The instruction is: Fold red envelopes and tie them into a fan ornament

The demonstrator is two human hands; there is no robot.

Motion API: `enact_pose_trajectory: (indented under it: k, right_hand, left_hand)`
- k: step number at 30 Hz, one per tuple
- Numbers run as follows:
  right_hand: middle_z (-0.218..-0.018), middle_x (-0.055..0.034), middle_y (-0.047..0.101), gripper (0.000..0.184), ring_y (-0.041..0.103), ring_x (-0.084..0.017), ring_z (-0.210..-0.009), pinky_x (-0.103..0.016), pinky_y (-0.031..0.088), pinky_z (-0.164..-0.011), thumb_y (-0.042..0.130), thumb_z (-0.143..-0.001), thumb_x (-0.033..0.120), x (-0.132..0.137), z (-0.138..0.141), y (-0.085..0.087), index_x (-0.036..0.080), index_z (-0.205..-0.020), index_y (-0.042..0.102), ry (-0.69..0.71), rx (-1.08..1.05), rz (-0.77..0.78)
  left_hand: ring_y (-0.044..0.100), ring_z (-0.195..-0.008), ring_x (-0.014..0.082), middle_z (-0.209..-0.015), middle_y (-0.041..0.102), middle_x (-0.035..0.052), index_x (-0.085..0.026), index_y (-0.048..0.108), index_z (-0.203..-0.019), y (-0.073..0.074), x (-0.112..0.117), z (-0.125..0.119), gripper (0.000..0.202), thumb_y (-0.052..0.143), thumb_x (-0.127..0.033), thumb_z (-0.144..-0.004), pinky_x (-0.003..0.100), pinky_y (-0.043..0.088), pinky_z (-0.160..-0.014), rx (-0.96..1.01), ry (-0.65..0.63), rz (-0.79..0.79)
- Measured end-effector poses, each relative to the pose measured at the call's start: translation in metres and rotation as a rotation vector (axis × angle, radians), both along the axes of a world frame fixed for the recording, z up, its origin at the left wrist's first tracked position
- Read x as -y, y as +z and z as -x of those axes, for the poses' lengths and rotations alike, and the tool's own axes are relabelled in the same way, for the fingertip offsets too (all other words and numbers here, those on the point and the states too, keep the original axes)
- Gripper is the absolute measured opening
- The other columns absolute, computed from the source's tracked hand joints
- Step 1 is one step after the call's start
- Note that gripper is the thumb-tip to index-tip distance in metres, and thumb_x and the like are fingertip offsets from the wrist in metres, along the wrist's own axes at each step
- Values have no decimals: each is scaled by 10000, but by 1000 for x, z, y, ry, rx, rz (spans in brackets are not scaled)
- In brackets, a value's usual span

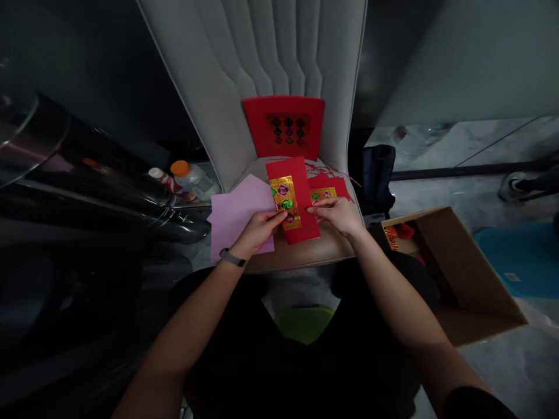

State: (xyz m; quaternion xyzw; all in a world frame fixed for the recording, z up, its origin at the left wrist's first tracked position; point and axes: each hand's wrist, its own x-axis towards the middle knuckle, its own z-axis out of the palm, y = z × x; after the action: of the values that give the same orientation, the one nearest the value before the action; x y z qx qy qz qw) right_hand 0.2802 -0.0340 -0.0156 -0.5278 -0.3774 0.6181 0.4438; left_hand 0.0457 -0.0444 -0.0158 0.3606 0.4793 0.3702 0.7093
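While my left hand (257,234) and right hand (334,216) share one red envelope (303,180), the step in hand looks to be handling this envelope with its gold foil panel (285,201) facing up. The next move, as I judge it, calls for a steady hold at both edges so that the foil side doesn't crease.

My left hand is half closed, fingers pressed together, pinching the envelope's left edge beside the foil. My right hand is also half closed, fingers together, gripping the right edge. I can't tell where either thumb sits. The envelope stands tilted between my hands, above the tan chair seat (297,257).

Under my left hand lies a sheet of lilac paper (238,215), and a black wristband (232,257) circles that wrist. Just past my right fingertips lies a second red envelope (325,189), with loose red strings (332,171) beyond it. Farther ahead of both hands, a red card (283,110) leans against the grey upholstered backrest (248,58). Off to the left of my left hand stands a plastic bottle (192,181) with an orange cap. To the right of my right hand sits an open cardboard box (463,262) holding red-and-gold decorations (397,235).
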Motion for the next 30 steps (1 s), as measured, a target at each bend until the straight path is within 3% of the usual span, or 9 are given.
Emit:
enact_pose_trajectory:
  k: [11,16,21,25,30]
  right_hand:
    - [-735,-24,782,451,700,-149,-645,-293,638,-637,1023,-448,429,0,0,3,169,-742,801,4,-28,10]
    - [-738,-16,785,447,711,-149,-648,-291,646,-649,1023,-446,417,0,-1,2,175,-751,803,18,-41,11]
    - [-769,-25,795,438,727,-160,-680,-297,642,-675,1010,-483,422,-2,-3,-2,171,-776,804,-5,-42,-3]
    - [-761,-25,797,445,727,-150,-668,-278,630,-669,1014,-493,422,-2,-3,-2,173,-791,797,-23,-73,-1]
    - [-741,-19,790,459,710,-129,-639,-247,613,-633,1023,-473,434,-3,-4,-1,172,-773,795,-58,-81,-19]
  left_hand:
    - [736,-1059,261,-1103,817,116,-136,834,-993,-1,1,0,455,954,-446,-682,432,552,-1045,-13,-10,-7]
    - [739,-992,237,-1058,827,101,-142,839,-964,-2,2,-2,495,980,-474,-624,410,557,-1022,-16,32,1]
    - [735,-1002,249,-1037,827,109,-137,842,-935,6,4,-5,497,965,-519,-643,388,564,-982,-14,-21,-1]
    - [734,-1004,239,-1033,821,116,-133,835,-971,2,5,-6,532,955,-539,-648,366,561,-956,-17,10,-2]
    - [744,-957,237,-1005,817,113,-133,827,-970,-3,8,-4,548,935,-575,-664,362,583,-906,-20,-86,45]
